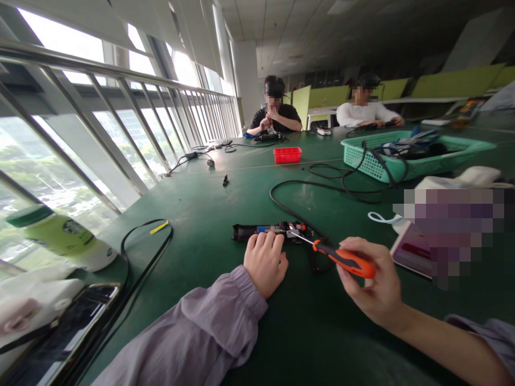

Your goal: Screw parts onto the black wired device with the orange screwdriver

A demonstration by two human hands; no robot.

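Note:
An opened black power tool [243,232] lies on the green table, its blue and metal inner parts showing. My left hand [265,262] rests over its near side, fingers curled down onto the housing. Between the fingers and thumb of my right hand [374,284] is an orange and black screwdriver [346,258]. The screwdriver's shaft slants left, and its tip reaches the tool's inner parts near the right end. From that end a black cord [277,198] loops back across the table.
Toward the back right stands a green basket [362,163] with tools and cables. A red tray [287,155] and a small black part [226,180] lie ahead. A bottle [64,238], phone [68,327] and black strap [147,268] are at left. Two people sit across the table.

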